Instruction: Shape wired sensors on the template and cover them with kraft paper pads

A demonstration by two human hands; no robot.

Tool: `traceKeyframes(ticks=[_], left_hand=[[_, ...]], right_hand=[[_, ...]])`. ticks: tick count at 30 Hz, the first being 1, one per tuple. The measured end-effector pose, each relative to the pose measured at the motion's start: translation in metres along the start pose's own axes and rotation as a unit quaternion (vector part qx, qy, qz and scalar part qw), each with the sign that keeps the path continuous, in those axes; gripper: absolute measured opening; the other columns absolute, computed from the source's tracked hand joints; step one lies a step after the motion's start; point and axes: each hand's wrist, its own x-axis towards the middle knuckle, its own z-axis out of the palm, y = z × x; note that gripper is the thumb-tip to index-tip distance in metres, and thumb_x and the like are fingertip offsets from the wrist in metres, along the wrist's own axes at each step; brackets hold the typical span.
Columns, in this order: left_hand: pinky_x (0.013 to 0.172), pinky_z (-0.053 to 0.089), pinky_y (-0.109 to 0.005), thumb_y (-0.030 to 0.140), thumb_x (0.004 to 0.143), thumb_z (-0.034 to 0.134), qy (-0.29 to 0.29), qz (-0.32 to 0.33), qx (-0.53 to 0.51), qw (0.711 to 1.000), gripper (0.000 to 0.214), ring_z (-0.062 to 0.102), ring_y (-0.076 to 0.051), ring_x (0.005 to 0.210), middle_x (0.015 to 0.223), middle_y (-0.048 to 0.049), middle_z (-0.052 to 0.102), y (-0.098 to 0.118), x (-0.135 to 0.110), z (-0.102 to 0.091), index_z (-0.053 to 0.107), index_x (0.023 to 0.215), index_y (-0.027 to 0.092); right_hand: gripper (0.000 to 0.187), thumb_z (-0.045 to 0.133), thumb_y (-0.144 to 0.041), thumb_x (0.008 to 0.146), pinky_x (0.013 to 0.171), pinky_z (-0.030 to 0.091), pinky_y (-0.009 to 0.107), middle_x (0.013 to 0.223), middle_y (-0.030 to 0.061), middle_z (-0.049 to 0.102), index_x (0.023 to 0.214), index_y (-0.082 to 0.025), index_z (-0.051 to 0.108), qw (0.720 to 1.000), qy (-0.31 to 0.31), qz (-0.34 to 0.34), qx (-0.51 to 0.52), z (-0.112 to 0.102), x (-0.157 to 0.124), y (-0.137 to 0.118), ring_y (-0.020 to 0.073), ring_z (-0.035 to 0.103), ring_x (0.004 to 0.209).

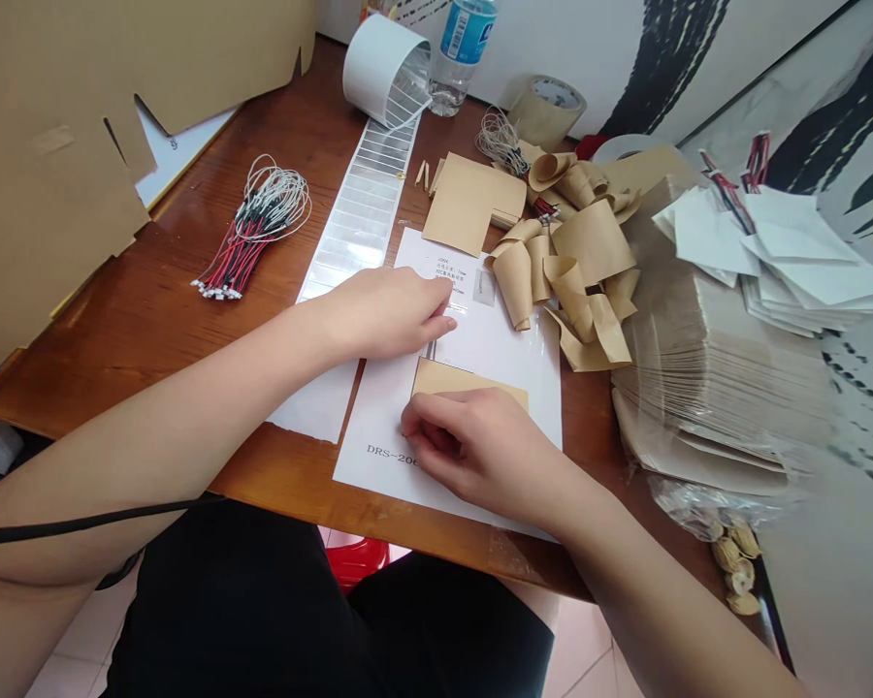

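A small brown paper piece point(466, 380) lies on a white printed sheet point(495, 339) at the table's front edge. My right hand point(472, 446) rests on the near part of that brown piece, fingers curled and pressed together on it. My left hand point(385, 310) lies just beyond it on the sheet, fingers bent and pinched near thin wire ends that poke out from under the fingertips. What those fingers hold is too small to see.
A bundle of red, black and white wires point(251, 233) lies at left beside a strip of labels point(360, 213) from a white roll point(382, 68). Curled brown paper rolls point(567, 271), a bagged paper stack point(713, 368), white squares point(792, 252), tape point(549, 107), a bottle point(462, 48) and cardboard point(58, 116) surround.
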Motion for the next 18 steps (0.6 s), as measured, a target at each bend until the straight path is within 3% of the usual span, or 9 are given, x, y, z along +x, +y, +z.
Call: traceKeyframes(ticks=[18], left_hand=[[0.072,0.045,-0.036,0.049,0.101,0.039,0.000,0.000,0.009,1.000,0.043,0.069,-0.032,0.096,0.105,-0.0120,0.075,0.0010,0.0015,0.0013,0.064,0.122,0.021]], right_hand=[[0.012,0.056,-0.008,0.083,0.060,0.031,0.023,0.063,-0.0065,0.054,0.085,-0.019,0.059,1.000,-0.001,-0.007,-0.005,0.0010,-0.0004,0.0013,0.0085,0.046,0.057]])
